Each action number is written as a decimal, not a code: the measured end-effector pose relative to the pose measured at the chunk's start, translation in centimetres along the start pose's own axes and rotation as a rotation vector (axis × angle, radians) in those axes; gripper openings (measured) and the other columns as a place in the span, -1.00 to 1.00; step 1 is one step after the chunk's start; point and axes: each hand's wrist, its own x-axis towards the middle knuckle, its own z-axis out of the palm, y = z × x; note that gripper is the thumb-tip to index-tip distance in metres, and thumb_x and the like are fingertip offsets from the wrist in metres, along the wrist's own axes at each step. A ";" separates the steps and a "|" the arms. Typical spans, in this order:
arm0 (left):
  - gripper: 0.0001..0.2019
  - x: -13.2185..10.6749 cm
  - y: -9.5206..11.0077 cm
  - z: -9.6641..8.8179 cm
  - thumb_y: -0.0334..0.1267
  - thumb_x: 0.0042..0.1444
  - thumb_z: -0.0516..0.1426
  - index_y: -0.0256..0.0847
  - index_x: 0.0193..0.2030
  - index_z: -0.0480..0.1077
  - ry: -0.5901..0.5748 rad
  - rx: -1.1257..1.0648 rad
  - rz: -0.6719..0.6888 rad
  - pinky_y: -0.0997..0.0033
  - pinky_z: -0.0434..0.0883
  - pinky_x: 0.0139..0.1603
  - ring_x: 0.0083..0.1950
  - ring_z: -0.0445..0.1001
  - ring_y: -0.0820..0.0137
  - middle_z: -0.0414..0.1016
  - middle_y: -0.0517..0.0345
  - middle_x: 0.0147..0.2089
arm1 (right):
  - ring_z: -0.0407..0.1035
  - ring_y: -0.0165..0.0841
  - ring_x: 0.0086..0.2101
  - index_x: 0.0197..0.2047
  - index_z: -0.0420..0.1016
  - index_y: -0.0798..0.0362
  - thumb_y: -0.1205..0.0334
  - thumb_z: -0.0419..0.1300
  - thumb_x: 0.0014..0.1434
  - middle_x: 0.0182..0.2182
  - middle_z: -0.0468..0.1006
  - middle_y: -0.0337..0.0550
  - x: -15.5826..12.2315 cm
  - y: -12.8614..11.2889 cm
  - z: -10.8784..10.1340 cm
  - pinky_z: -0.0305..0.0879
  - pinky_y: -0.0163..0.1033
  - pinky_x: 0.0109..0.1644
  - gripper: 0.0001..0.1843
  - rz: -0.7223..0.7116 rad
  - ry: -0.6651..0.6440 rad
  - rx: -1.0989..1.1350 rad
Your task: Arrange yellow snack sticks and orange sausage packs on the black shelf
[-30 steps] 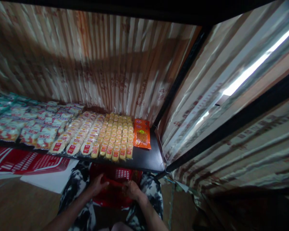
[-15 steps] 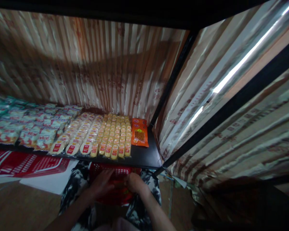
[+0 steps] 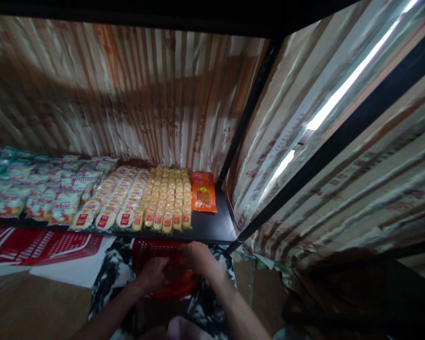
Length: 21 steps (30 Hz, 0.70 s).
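Both my hands are low in the head view, over a red plastic basket (image 3: 152,246) between my knees, under the shelf's front edge. My right hand (image 3: 200,259) is closed with its fingers curled, apparently around an orange-red packet (image 3: 182,276). That packet is dark and blurred, so its print cannot be read. My left hand (image 3: 154,273) is at the packet's left side, its fingers mostly hidden. Just above the hands, an orange snack packet (image 3: 204,192) lies on the black shelf (image 3: 212,226), right of rows of small yellow wrapped cakes (image 3: 168,200).
Round wrapped crackers (image 3: 109,203) and white snack bags (image 3: 58,191) fill the shelf to the left. Another red basket (image 3: 53,248) is on the floor at left. Black posts (image 3: 250,111) and pleated, printed sheeting (image 3: 145,94) enclose the back and right.
My left hand has turned from lying spread over the basket to a position lower beside the packet. My right hand has risen slightly, and more orange-red shows between the hands.
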 end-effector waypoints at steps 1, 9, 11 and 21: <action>-0.72 0.0 0.0 -0.3 -0.11 0.04 0.04 -0.17 -0.28 0.51 0.025 -0.043 0.009 0.34 0.34 -0.14 -0.16 0.49 0.16 0.59 0.08 -0.25 | 0.47 -0.22 -0.17 -0.08 0.48 -0.03 0.27 0.11 0.10 -0.24 0.60 -0.06 -0.3 0.2 -0.6 0.29 -0.28 -0.14 -0.70 0.007 0.042 0.016; -0.63 1.2 0.5 -1.9 -0.19 -0.02 0.03 -0.31 -0.14 0.50 0.270 -0.222 -0.048 0.27 0.30 0.06 -0.01 0.45 0.15 0.55 -0.01 -0.08 | 0.45 -0.36 -0.32 0.09 0.30 0.05 0.20 0.05 0.15 -0.34 0.57 -0.18 -0.5 3.0 -0.9 0.25 -0.35 -0.24 -0.59 0.053 0.373 0.406; -0.63 1.4 0.8 -1.8 -0.18 -0.01 0.03 -0.30 -0.13 0.49 0.217 -0.325 -0.006 0.26 0.34 0.01 -0.06 0.46 0.16 0.56 0.03 -0.11 | 0.44 -0.37 -0.34 0.07 0.31 0.08 0.20 0.04 0.15 -0.35 0.57 -0.20 -0.4 3.7 -0.1 0.26 -0.33 -0.22 -0.59 0.065 0.429 0.532; -0.54 1.5 3.3 -0.8 -0.03 -0.16 0.21 -0.32 -0.15 0.45 0.185 -0.786 -0.134 0.22 0.37 -0.06 -0.14 0.50 0.18 0.58 0.04 -0.23 | 0.40 -0.33 -0.29 -0.02 0.40 0.09 0.06 0.14 0.05 -0.27 0.54 -0.16 -1.1 6.8 1.9 0.30 -0.23 -0.16 -0.55 0.180 0.541 0.814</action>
